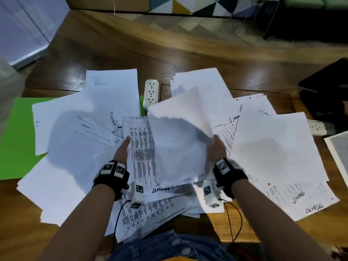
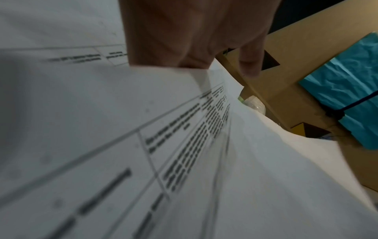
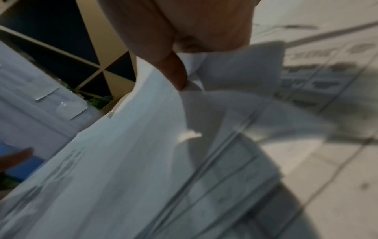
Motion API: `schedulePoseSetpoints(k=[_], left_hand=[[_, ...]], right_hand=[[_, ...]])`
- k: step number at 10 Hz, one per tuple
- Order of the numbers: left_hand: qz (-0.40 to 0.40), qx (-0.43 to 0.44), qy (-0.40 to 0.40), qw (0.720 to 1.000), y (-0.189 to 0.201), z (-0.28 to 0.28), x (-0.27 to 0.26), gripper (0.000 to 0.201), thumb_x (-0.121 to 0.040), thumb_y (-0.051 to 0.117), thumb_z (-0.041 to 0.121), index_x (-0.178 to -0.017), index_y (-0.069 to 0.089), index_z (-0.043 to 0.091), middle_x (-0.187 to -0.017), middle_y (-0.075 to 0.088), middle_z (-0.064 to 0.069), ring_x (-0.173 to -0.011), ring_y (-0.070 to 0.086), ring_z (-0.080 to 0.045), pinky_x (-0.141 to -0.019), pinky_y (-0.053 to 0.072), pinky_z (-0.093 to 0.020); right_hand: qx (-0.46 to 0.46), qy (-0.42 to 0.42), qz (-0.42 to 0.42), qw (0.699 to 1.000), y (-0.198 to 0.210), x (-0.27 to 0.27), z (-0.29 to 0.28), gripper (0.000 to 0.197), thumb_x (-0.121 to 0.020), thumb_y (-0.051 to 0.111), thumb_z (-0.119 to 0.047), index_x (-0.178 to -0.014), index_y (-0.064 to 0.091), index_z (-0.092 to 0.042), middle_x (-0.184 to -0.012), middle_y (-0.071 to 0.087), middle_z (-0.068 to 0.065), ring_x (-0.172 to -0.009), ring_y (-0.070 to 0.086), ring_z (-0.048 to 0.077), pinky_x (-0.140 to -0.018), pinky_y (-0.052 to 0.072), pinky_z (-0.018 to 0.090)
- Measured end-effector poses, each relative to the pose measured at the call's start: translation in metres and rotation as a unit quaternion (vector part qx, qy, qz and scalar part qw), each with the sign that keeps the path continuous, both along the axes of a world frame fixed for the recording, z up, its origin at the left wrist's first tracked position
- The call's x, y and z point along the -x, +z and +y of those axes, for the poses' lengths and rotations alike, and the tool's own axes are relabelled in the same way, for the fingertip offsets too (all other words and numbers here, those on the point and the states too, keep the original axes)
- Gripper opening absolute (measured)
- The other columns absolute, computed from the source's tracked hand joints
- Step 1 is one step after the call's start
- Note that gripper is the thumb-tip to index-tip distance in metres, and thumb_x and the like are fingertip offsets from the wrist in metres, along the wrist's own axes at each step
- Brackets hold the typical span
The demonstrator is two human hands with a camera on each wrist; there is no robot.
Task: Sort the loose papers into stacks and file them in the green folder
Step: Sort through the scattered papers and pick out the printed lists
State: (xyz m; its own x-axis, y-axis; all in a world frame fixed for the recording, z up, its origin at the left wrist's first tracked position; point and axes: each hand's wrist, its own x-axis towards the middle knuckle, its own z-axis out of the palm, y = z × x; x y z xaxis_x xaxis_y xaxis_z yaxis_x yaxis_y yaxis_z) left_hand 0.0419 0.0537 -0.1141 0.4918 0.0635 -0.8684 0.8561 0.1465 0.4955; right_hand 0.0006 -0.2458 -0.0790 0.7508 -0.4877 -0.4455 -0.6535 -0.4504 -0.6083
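Loose white papers [image 1: 75, 147] cover the wooden table, some blank side up, some printed with tables. The green folder [image 1: 17, 138] lies at the left, mostly under sheets. My left hand [image 1: 123, 149] grips the left edge of a printed table sheet [image 1: 141, 151] lifted off the pile; its fingers [image 2: 194, 40] are curled over that edge. My right hand [image 1: 216, 147] pinches the right edge of a blank-backed sheet [image 1: 178, 140] that curls up above the pile; the thumb [image 3: 175, 72] presses on the paper [image 3: 122, 161].
A white power strip [image 1: 150, 93] lies between the far sheets, another [image 1: 318, 127] at the right. A black object [image 1: 325, 91] sits at the far right, a white-framed board [image 1: 339, 151] by the right edge. My lap is at the table's near edge.
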Motion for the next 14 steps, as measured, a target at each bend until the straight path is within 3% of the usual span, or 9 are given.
schedulePoseSetpoints(k=[2, 3, 5, 7, 9, 11, 12, 13, 14], left_hand=[[-0.035, -0.033, -0.045, 0.998, -0.008, 0.006, -0.001, 0.092, -0.046, 0.085, 0.056, -0.125, 0.060, 0.017, -0.127, 0.057, -0.003, -0.121, 0.053, -0.021, -0.109, 0.038, -0.045], [-0.045, -0.048, -0.051, 0.997, 0.013, -0.002, 0.002, 0.068, -0.057, 0.087, 0.036, -0.114, 0.065, 0.006, -0.102, 0.069, -0.013, -0.092, 0.067, -0.029, -0.078, 0.060, -0.036], [-0.082, -0.078, -0.094, 0.989, 0.005, -0.002, 0.003, 0.043, -0.072, 0.078, 0.006, -0.112, 0.065, -0.003, -0.115, 0.066, -0.026, -0.106, 0.063, -0.041, -0.097, 0.047, -0.056], [-0.129, -0.074, -0.121, 0.982, -0.075, 0.038, -0.006, 0.078, -0.041, 0.089, 0.033, -0.112, 0.067, 0.010, -0.112, 0.069, -0.020, -0.104, 0.065, -0.039, -0.095, 0.046, -0.059], [-0.127, 0.011, -0.133, 0.983, 0.012, 0.022, -0.007, 0.062, -0.064, 0.071, 0.003, -0.122, 0.054, -0.013, -0.120, 0.058, -0.033, -0.109, 0.059, -0.045, -0.100, 0.042, -0.059], [-0.148, -0.005, -0.094, 0.985, 0.007, 0.015, -0.043, 0.020, -0.075, 0.066, -0.010, -0.090, 0.065, 0.002, -0.072, 0.075, -0.003, -0.066, 0.072, -0.017, -0.069, 0.058, -0.034], [-0.149, -0.034, -0.068, 0.986, 0.003, 0.011, -0.060, 0.016, -0.083, 0.060, -0.010, -0.089, 0.065, 0.004, -0.071, 0.075, 0.002, -0.066, 0.072, -0.012, -0.074, 0.055, -0.034], [-0.135, -0.072, -0.039, 0.987, 0.002, 0.009, -0.065, 0.036, -0.080, 0.065, -0.007, -0.116, 0.060, -0.009, -0.110, 0.067, -0.021, -0.102, 0.064, -0.032, -0.098, 0.047, -0.049], [-0.139, -0.101, -0.035, 0.985, -0.005, 0.009, -0.065, 0.044, -0.081, 0.066, -0.004, -0.124, 0.055, -0.008, -0.122, 0.059, -0.026, -0.113, 0.057, -0.037, -0.102, 0.043, -0.048]], right_hand=[[0.033, 0.043, 0.042, 0.998, -0.015, 0.006, 0.042, 0.061, -0.086, 0.052, -0.006, -0.141, 0.027, -0.002, -0.143, 0.040, 0.019, -0.125, 0.045, 0.030, -0.102, 0.037, 0.033], [0.038, 0.127, 0.066, 0.989, -0.014, 0.005, 0.048, 0.083, -0.091, 0.055, -0.024, -0.151, 0.001, -0.002, -0.159, 0.008, 0.016, -0.147, 0.011, 0.030, -0.119, 0.012, 0.038], [-0.065, 0.239, 0.059, 0.967, -0.019, 0.001, 0.065, 0.083, -0.090, 0.058, -0.029, -0.151, 0.006, -0.007, -0.159, 0.016, 0.008, -0.145, 0.021, 0.025, -0.119, 0.020, 0.038], [-0.043, 0.138, 0.006, 0.990, 0.000, -0.033, 0.031, 0.048, -0.089, 0.057, -0.020, -0.132, 0.039, -0.009, -0.124, 0.051, 0.009, -0.114, 0.050, 0.024, -0.100, 0.043, 0.037], [0.095, 0.053, 0.012, 0.994, 0.020, -0.117, -0.064, 0.046, -0.086, 0.056, -0.013, -0.129, 0.046, -0.004, -0.131, 0.051, 0.017, -0.120, 0.052, 0.031, -0.095, 0.042, 0.031], [0.172, 0.045, 0.115, 0.977, 0.013, -0.172, -0.111, 0.088, -0.078, 0.070, -0.047, -0.144, 0.029, -0.004, -0.151, 0.027, 0.019, -0.140, 0.028, 0.035, -0.110, 0.030, 0.046], [0.183, 0.066, 0.189, 0.962, 0.002, -0.185, -0.112, 0.123, -0.058, 0.074, -0.068, -0.148, 0.018, -0.007, -0.154, 0.021, 0.019, -0.141, 0.026, 0.039, -0.110, 0.031, 0.054], [0.219, 0.092, 0.237, 0.942, -0.026, -0.200, -0.123, 0.163, -0.006, 0.068, -0.085, -0.144, 0.026, -0.010, -0.144, 0.039, 0.019, -0.130, 0.041, 0.041, -0.099, 0.043, 0.055], [0.203, 0.100, 0.260, 0.939, -0.055, -0.208, -0.136, 0.168, 0.005, 0.069, -0.080, -0.142, 0.026, -0.009, -0.134, 0.049, 0.021, -0.122, 0.049, 0.042, -0.096, 0.044, 0.057]])
